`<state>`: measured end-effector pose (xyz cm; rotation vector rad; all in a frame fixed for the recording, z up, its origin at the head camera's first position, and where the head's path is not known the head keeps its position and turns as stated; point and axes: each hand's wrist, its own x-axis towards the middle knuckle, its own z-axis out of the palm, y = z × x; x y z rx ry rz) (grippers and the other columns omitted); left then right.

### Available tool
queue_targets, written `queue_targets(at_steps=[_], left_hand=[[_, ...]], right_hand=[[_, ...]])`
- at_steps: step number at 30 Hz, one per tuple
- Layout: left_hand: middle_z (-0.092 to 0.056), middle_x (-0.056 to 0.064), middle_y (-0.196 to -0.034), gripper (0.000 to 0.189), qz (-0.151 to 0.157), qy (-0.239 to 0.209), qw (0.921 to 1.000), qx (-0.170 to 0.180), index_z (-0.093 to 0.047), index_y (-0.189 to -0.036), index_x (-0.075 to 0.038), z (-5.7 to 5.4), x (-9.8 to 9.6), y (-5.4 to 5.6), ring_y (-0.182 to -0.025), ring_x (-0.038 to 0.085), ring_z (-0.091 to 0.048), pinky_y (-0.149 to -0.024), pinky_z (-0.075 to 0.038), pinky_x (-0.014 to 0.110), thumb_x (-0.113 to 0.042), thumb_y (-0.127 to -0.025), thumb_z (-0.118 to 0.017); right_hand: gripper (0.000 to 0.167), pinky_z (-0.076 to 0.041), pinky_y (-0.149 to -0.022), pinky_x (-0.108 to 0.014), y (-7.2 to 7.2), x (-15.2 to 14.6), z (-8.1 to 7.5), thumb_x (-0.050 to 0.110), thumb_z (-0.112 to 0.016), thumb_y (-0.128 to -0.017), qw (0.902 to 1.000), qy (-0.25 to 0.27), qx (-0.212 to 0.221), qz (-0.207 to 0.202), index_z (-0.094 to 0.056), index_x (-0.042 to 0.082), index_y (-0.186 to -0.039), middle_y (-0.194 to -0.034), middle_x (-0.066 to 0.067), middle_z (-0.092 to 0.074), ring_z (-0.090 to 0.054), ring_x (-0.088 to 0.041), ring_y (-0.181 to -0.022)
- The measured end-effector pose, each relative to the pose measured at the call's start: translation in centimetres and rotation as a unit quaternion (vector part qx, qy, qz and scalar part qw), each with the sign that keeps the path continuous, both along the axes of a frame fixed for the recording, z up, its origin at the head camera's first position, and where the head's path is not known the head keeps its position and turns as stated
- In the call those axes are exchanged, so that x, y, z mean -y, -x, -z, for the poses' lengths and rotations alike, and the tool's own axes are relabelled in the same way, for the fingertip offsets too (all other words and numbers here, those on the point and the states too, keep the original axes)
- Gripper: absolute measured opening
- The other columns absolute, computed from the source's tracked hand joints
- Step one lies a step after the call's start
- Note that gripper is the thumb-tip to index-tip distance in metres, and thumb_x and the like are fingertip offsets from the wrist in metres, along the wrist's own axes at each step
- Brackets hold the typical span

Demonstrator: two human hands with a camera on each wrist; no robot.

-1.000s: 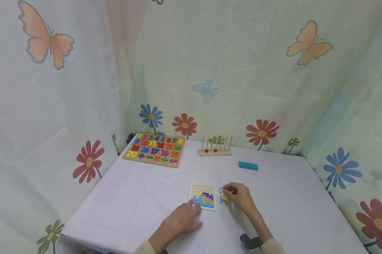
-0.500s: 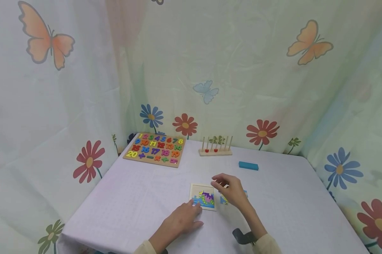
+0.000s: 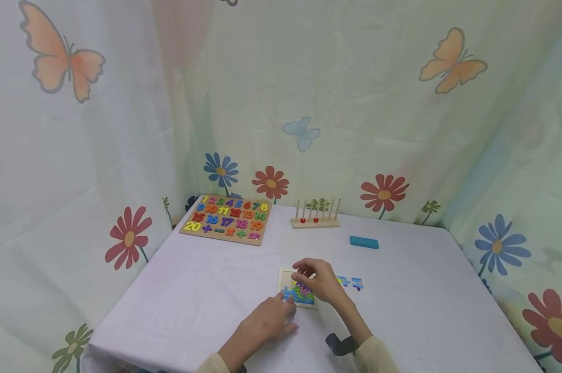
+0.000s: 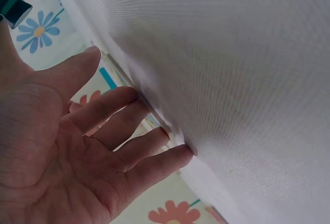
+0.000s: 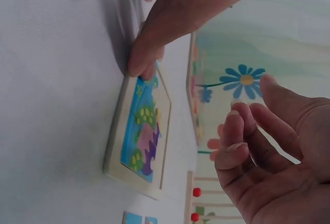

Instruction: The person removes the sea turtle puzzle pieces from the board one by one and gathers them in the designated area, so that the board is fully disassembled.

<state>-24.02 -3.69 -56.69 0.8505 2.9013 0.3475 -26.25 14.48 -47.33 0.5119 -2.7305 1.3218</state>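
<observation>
Nearest, the worktop [image 3: 402,316] is covered with a white cloth, and pale sleeves [image 3: 375,356] are seen at both forearms; a dark device [image 3: 340,344] is worn at the right wrist.

The left hand [image 3: 268,316] is laid at the near left corner of a small wooden puzzle frame [image 5: 135,181], its fingertips rested on the corner and its thumb spread apart. The left grip is relaxed, with the fingers extended and nothing enclosed by them.

The right hand [image 3: 319,280] is held above the right part of the same frame, which is partly hidden by it in the head view. The right grip is loosely curled; the thumb and the fingertips are parted, and nothing is seen held between them.

The frame is laid flat on the worktop, in front of the person. Inside it, part of a dinosaur picture [image 5: 147,136] in purple, pink, green and blue is fitted, while bare wood is left showing along its far side. Just to the right, loose puzzle pieces [image 3: 357,283] are laid on the cloth.

Farther off, a teal bar [image 3: 364,242] is placed to the right, a pegged stand [image 3: 315,224] with two red beads near the middle, and a number board [image 3: 225,219] to the left. Behind everything, a curtain [image 3: 346,155] is printed with flowers and butterflies.
</observation>
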Motion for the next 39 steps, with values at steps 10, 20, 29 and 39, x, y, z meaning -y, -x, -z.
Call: queue_targets(at_steps=[10, 20, 29, 39], left_hand=[[-0.071, 0.001, -0.141, 0.045, 0.005, 0.004, 0.9999, 0.008, -0.075, -0.133, -0.023, -0.4, 0.2, 0.0, -0.129, 0.030, -0.068, -0.106, -0.058, 0.048, -0.055, -0.101, -0.072], [-0.071, 0.006, -0.141, 0.051, 0.006, 0.021, 0.9997, 0.005, -0.073, -0.136, -0.024, 0.9, 0.2, 0.6, -0.129, 0.030, -0.069, -0.105, -0.060, 0.046, -0.060, -0.100, -0.071], [-0.070, 0.006, -0.142, 0.047, -0.015, 0.016, 0.9991, 0.035, -0.073, -0.135, -0.019, -3.6, 0.1, -1.3, -0.131, 0.028, -0.068, -0.107, -0.058, 0.046, -0.052, -0.101, -0.074], [-0.071, 0.009, -0.140, 0.046, -0.008, 0.007, 0.9999, 0.013, -0.074, -0.133, -0.019, -2.7, 0.2, -1.1, -0.127, 0.030, -0.069, -0.104, -0.060, 0.046, -0.051, -0.100, -0.075]], right_hand=[[0.013, -0.057, -0.072, -0.019, 0.5, 0.5, 2.2, 0.003, -0.075, -0.100, 0.9996, -0.007, 0.019, 0.020, -0.078, -0.001, -0.112, -0.087, -0.001, -0.074, -0.064, -0.014, -0.077], [0.027, -0.049, -0.067, -0.021, 1.2, 0.2, 3.9, 0.006, -0.089, -0.089, 0.9962, -0.037, 0.063, 0.047, -0.077, -0.001, -0.113, -0.080, 0.000, -0.064, -0.056, -0.014, -0.074], [0.029, -0.046, -0.064, -0.019, 1.4, 0.3, 4.1, 0.003, -0.090, -0.086, 0.9960, -0.041, 0.065, 0.046, -0.077, -0.002, -0.111, -0.077, 0.001, -0.061, -0.054, -0.014, -0.072], [0.031, -0.044, -0.063, -0.020, 1.3, 0.5, 4.0, 0.002, -0.090, -0.085, 0.9949, -0.049, 0.073, 0.049, -0.076, -0.004, -0.112, -0.076, -0.001, -0.059, -0.052, -0.014, -0.071]])
